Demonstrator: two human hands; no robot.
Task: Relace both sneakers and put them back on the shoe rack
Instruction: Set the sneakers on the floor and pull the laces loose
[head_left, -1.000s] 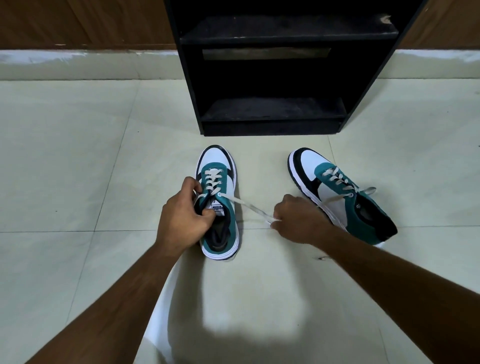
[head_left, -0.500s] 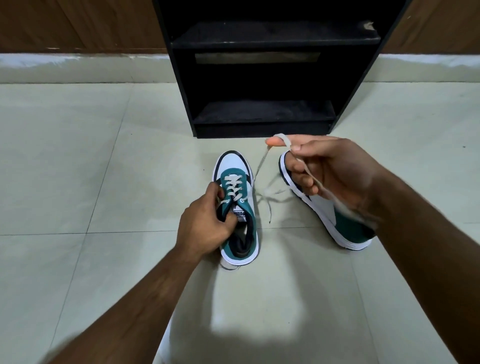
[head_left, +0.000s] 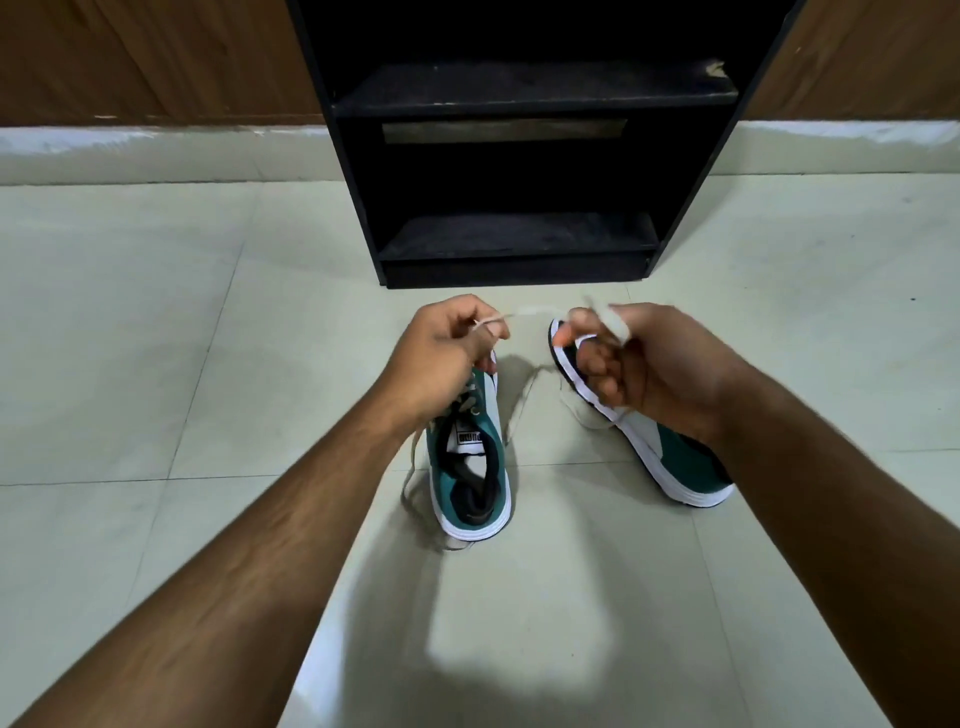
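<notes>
Both my hands are raised over the floor (head_left: 156, 338), between me and the shoe rack (head_left: 519, 156). My left hand (head_left: 447, 353) is closed, thumb and fingers pinching one end of a white lace (head_left: 535, 310). My right hand (head_left: 634, 364) is curled shut with the other part of the same lace wrapped over the index finger. The lace spans the gap between the two hands, blurred.

Left sneaker (head_left: 470, 467) sits upright on the floor under my left hand, heel toward me, toe hidden by the hand; teal, white and black, loose lace trailing off its left side onto the floor. Right sneaker (head_left: 670, 457) lies just right of it, angled, heel pointing near-right, toe partly hidden behind my right hand. Slack lace lies on the floor between the two shoes. Can't tell which shoe the held lace runs to.

Shoe rack is black, open-fronted, standing on the floor at the far side against the wall. Two shelves in view, upper (head_left: 535, 91) and lower (head_left: 519, 234), both dusty, neither holding shoes. Both sneakers are on the floor, near side of the rack.
</notes>
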